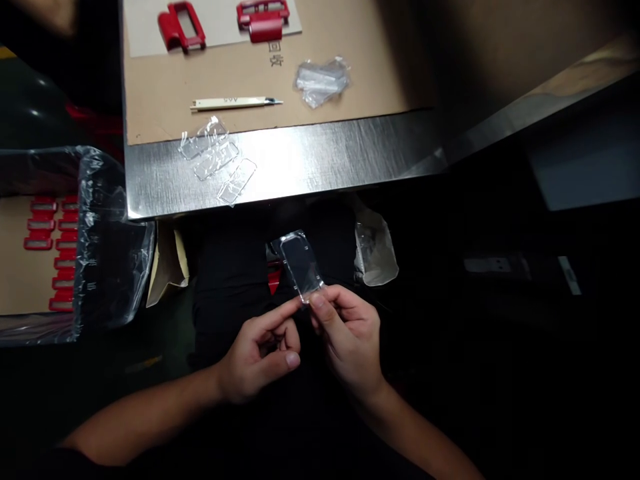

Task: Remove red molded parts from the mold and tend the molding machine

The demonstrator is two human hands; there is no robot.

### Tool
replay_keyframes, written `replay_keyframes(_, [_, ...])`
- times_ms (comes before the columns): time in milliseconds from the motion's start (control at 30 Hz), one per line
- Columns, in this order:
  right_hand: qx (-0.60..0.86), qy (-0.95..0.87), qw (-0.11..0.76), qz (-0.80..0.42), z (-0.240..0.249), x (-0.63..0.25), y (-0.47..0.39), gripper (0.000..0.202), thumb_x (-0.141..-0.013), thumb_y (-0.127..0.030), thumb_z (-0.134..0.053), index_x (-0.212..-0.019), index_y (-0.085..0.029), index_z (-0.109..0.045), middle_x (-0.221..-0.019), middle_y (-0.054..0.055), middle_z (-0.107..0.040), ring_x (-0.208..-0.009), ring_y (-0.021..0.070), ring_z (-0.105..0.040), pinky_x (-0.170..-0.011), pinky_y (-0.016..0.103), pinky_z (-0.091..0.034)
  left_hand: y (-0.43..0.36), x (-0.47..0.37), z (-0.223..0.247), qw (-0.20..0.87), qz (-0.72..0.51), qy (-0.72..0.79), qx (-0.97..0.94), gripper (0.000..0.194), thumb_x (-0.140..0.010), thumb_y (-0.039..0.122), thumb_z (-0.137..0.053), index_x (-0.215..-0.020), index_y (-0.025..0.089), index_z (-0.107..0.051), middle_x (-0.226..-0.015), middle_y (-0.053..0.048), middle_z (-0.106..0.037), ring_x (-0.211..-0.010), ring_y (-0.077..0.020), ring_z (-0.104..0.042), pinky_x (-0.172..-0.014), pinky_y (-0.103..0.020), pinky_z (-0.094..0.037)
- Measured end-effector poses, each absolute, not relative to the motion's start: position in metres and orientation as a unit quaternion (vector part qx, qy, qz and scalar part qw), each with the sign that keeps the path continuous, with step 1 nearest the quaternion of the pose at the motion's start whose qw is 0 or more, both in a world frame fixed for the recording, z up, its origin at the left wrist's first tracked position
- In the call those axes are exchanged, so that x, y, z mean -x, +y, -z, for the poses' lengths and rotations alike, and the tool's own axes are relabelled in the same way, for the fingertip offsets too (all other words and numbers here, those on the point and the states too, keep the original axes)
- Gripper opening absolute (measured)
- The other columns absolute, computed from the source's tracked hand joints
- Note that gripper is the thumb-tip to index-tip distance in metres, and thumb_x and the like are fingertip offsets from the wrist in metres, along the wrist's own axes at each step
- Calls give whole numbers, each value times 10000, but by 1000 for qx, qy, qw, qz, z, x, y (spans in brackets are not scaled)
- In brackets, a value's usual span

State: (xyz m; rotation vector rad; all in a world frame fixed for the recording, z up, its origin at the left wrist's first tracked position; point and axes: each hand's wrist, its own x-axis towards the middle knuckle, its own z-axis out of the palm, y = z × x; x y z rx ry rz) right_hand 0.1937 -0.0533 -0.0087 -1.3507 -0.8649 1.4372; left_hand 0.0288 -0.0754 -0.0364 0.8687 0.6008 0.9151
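A clear rectangular plastic piece (302,263) is pinched at its lower end between thumb and fingers of my right hand (350,333), held over my lap. My left hand (263,351) has its index finger stretched to the lower left corner of that piece; its other fingers are curled and the thumb is apart, with nothing in its grasp. More clear plastic pieces (217,159) lie on the metal table edge (320,160). Behind them, on cardboard, rest a beige pen-like tool (230,103) and a small heap of clear plastic (323,81).
Two red parts (189,28) (264,20) sit at the back of the table. To the left, a plastic-lined box (15,267) holds several red parts (64,263). Open bags (169,263) (377,250) hang below the table edge.
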Motion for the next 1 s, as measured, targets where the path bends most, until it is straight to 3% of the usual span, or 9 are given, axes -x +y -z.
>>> replay_keyframes(200, [553, -356, 480, -580, 10, -193, -54, 237, -944, -343, -732, -792, -163, -702, -601, -25, -589, -524, 82, -510, -509, 204, -409, -80, -32, 30, 832, -403, 251, -288, 750, -916, 269, -729, -1590, 300, -401, -748, 15, -542, -612, -75, -417, -569, -196, -346])
replay_keyframes(367, [556, -351, 479, -582, 9, -192, -53, 265, -941, -353, -727, -760, -165, -679, -593, -21, -590, -515, 91, -511, -501, 214, -410, -82, -33, 32, 839, -416, 221, -272, 890, -898, 243, -749, -1633, 356, -261, -770, 9, -612, -633, -87, -487, -597, -193, -384])
replay_keyframes(533, [542, -351, 481, -593, 11, -193, -54, 246, -946, -351, -724, -786, -166, -691, -595, -23, -585, -515, 88, -503, -502, 213, -404, -84, -33, 33, 859, -397, 213, -243, 885, -883, 238, -765, -1629, 317, -295, -760, 4, -619, -606, -80, -484, -580, -190, -382])
replay_keyframes(733, [539, -351, 474, -601, 11, -195, -55, 266, -946, -373, -719, -784, -163, -696, -590, -22, -571, -515, 90, -475, -491, 219, -375, -83, -33, 37, 847, -382, 220, -297, 897, -885, 221, -771, -1628, 352, -287, -757, 17, -587, -620, -79, -462, -607, -194, -392])
replay_keyframes(1000, [525, -358, 467, -615, 12, -198, -56, 278, -953, -341, -712, -747, -162, -666, -610, -22, -563, -536, 89, -452, -513, 230, -361, -75, -31, 46, 828, -369, 214, -365, 970, -869, 161, -772, -1650, 311, -218, -700, 38, -555, -571, -74, -440, -586, -197, -386])
